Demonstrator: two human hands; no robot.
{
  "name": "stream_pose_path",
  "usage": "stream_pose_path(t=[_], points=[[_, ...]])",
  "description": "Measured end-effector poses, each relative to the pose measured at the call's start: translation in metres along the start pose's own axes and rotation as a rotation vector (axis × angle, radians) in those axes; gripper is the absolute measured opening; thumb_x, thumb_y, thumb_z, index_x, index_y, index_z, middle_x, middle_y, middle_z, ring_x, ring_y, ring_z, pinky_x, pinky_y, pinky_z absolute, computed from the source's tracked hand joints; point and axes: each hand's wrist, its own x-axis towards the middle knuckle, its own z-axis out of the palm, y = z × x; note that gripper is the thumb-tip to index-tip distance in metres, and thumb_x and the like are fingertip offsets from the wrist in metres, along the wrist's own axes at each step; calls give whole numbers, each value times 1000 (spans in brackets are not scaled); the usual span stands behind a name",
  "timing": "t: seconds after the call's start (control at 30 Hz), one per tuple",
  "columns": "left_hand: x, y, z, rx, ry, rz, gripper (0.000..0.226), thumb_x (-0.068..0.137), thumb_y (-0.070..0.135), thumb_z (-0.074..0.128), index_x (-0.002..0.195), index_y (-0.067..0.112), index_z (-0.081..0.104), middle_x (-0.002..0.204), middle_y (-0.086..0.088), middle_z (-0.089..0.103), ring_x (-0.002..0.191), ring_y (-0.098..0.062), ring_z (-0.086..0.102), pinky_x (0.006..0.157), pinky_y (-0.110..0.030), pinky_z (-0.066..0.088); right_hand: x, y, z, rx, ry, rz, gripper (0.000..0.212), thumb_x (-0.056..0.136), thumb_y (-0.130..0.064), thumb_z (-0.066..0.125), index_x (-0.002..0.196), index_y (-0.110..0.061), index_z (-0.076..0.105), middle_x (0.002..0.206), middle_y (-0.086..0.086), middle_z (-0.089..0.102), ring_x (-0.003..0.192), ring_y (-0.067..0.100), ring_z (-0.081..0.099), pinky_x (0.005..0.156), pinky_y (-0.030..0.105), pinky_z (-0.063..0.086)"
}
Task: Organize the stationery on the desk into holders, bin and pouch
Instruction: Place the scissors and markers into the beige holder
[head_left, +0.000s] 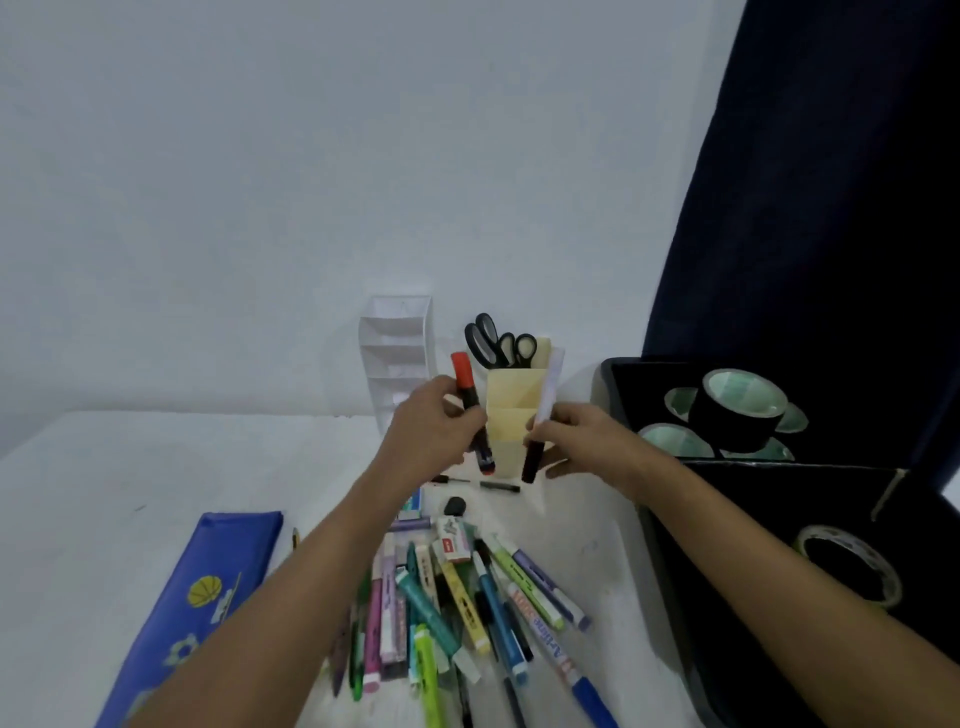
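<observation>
A black bin (631, 395) stands on the white desk (156, 467) at 3 o'clock; inside it lie rolls of tape, one black roll (740, 410) on top of paler ones, and a clear roll (852, 564) lies nearer at 4 o'clock. A dark curtain (805, 182) hangs behind the bin. At 7 o'clock lies a blue pouch (208, 597), flat on the desk. A pile of markers and highlighters (457, 603) covers the desk at 6 o'clock, between both forearms, with erasers (452, 540) at its far edge.

At the centre stands a yellow holder (511, 410) with black scissors (496, 343) upright in it; a white holder (397, 353) stands just beside it at 11 o'clock, near the wall.

The left hand (431, 431) grips a black marker with a red cap (470, 410), cap up, in front of the yellow holder. The right hand (582, 441) pinches a dark marker with a pale cap (543, 415), also cap up, close to the holder's right side. Both markers partly hide the holder's front.
</observation>
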Motion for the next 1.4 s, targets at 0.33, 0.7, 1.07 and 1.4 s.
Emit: stream_pose_path(t=[0.33, 0.7, 1.07, 1.4], points=[[78, 44, 14, 259, 91, 207, 13, 84, 21, 62, 86, 8, 64, 72, -2, 65, 69, -17, 59, 51, -16, 36, 57, -30, -12, -317, 379, -252, 13, 89, -17, 62, 97, -9, 68, 97, 6, 69, 85, 21, 61, 67, 23, 47], [94, -4, 39, 376, -52, 177, 15, 83, 22, 67, 88, 9, 72, 71, -4, 64, 66, -18, 60, 61, -25, 47, 91, 3, 12, -533, 381, -164, 19, 90, -19, 56, 75, -11, 64, 76, 6, 65, 71, 23, 61, 62, 31, 49], [92, -15, 42, 369, -77, 154, 23, 86, 29, 66, 69, 14, 60, 55, 7, 49, 51, -5, 44, 46, -16, 28, 94, 8, 17, -579, 324, -185, 24, 91, -19, 55, 83, -1, 69, 77, 14, 67, 73, 27, 63, 68, 37, 53], [64, -13, 20, 372, 4, 138, 36, 88, 17, 59, 123, 10, 62, 102, -4, 70, 92, -13, 59, 77, -15, 37, 70, -2, 19, -592, 389, -255, 33, 91, -28, 57, 111, -3, 63, 98, 10, 66, 82, 22, 61, 74, 33, 53]])
